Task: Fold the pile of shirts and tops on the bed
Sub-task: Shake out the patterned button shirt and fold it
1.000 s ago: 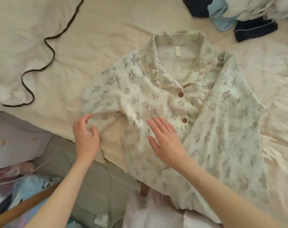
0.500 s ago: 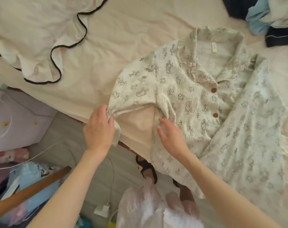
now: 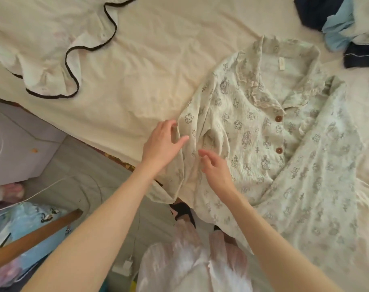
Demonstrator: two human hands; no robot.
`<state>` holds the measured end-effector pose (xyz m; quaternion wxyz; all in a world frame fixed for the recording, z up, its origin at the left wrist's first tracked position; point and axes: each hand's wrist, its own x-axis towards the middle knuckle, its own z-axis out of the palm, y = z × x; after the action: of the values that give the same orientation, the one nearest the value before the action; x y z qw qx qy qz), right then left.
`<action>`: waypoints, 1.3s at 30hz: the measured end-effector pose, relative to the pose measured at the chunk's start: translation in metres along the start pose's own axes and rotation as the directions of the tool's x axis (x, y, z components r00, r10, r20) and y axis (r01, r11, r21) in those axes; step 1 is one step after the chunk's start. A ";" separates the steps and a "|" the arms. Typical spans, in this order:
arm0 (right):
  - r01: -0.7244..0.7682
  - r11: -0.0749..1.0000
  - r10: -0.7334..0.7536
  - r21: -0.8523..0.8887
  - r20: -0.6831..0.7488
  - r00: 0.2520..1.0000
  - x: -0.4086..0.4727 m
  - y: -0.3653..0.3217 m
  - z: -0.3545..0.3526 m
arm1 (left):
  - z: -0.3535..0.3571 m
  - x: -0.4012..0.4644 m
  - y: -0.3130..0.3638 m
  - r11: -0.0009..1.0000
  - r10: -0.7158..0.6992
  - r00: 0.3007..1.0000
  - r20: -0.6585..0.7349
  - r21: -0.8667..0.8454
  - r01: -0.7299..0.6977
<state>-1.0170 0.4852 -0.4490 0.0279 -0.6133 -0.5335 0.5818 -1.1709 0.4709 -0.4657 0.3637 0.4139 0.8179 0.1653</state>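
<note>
- The printed shirt [image 3: 263,144] is my landmark here: pale cream-green with little grey cartoon figures, lying front-up on the bed [image 3: 147,85], collar pointing away from me and its hem end spilling over the bed's near edge.
- My left hand [image 3: 164,142] sits at the shirt's left edge, fingers spread, thumb lying on the fabric. It's loose and not gripping anything as far as I can see, just touching the fold of the sleeve there.
- My right hand [image 3: 215,167] is just right of that one, over the shirt's lower left part, fingers slack and slightly curled. Can't tell if the fingertips actually touch the cloth, but it's not grasping anything.
- The left sleeve is bunched and tucked inward between my two hands, so that side looks rumpled rather than flat.
- Two brown buttons [image 3: 278,118] show down the shirt's front, right of my hands, and there's a small label [image 3: 281,64] inside the neck.
- Way off to the shirt's upper left, well apart from it, a white top with dark ruffled trim [image 3: 53,49] lies on the bed.
- Past the shirt's collar, at the upper right corner, there's a heap of navy and light blue clothes [image 3: 339,26].
- Below the shirt's hem, off the bed, my own pale skirt [image 3: 192,266] and the grey floor [image 3: 91,165].
</note>
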 end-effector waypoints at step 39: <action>0.514 0.455 -0.292 -0.727 0.424 0.857 0.069 -0.050 0.042 | -0.080 -0.109 -0.168 0.945 -0.273 0.921 0.277 -0.102 0.310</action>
<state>-1.0961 0.5294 -0.4767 -0.1862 -0.3338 -0.8703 0.3108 -1.2802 0.2847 -0.4575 0.5168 0.2780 0.8019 0.1125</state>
